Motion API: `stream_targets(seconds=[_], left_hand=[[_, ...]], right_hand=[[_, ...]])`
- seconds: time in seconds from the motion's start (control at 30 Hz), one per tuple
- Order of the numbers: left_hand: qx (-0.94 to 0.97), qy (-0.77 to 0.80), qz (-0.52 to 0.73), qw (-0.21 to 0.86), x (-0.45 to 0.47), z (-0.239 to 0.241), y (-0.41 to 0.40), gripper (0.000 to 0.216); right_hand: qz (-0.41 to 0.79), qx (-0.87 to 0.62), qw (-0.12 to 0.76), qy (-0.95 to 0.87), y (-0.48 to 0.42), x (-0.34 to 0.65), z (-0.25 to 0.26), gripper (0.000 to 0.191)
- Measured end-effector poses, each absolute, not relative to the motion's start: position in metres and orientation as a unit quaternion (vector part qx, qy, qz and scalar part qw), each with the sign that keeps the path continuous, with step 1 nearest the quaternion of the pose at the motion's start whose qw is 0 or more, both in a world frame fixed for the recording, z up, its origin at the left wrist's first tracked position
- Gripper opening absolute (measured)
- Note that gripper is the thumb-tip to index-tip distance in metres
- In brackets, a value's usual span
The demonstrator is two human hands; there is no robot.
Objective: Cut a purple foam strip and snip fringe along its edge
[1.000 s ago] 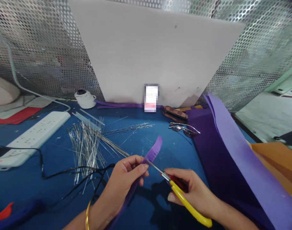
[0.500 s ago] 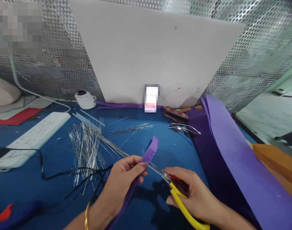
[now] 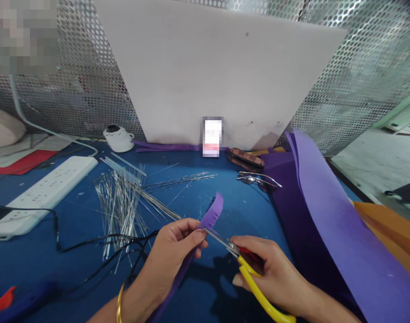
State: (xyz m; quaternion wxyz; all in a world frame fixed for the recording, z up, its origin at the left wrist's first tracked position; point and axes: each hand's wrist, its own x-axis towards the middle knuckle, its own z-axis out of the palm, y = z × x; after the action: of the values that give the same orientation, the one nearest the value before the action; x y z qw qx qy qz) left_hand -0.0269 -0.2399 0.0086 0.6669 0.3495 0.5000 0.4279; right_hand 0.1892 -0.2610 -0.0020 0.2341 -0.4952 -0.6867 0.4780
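Between thumb and fingers, my left hand pinches a narrow purple strip, its upper end curling upward with small slits along one edge. The rest of the strip trails down below my wrist. My right hand grips yellow-handled scissors, with some red showing near the pivot. The scissor blades point left and their tips meet the strip right at my left thumb. Fingers hide part of the handles.
Thin metal wires lie in a heap at left, near a white power strip and black cables. Eyeglasses, a checkered case and a phone are at the back. Large purple sheets cover the right side.
Both hands keep almost the same position, with the blades still at the strip. The strip's curled end has shifted very slightly right, and the camera view has moved a little.
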Motion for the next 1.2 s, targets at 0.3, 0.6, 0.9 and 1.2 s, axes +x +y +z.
stream_targets(seconds=[0.3, 0.6, 0.9, 1.2], left_hand=[[0.344, 0.5, 0.428, 0.67, -0.0288, 0.0073, -0.2416, 0.015], [0.317, 0.502, 0.436, 0.677, -0.0261, 0.0089, -0.2409, 0.016], [0.319, 0.495, 0.444, 0.676, -0.0274, 0.0089, -0.2427, 0.016], [0.319, 0.494, 0.444, 0.676, -0.0287, 0.0098, -0.242, 0.015]], right_hand=[[0.443, -0.487, 0.228, -0.718, -0.2601, 0.191, -0.005, 0.022], [0.425, -0.488, 0.219, -0.73, -0.2614, 0.1918, -0.0039, 0.02], [0.418, -0.488, 0.221, -0.734, -0.2605, 0.1918, -0.0037, 0.018], [0.443, -0.473, 0.225, -0.728, -0.2582, 0.191, -0.0029, 0.022]])
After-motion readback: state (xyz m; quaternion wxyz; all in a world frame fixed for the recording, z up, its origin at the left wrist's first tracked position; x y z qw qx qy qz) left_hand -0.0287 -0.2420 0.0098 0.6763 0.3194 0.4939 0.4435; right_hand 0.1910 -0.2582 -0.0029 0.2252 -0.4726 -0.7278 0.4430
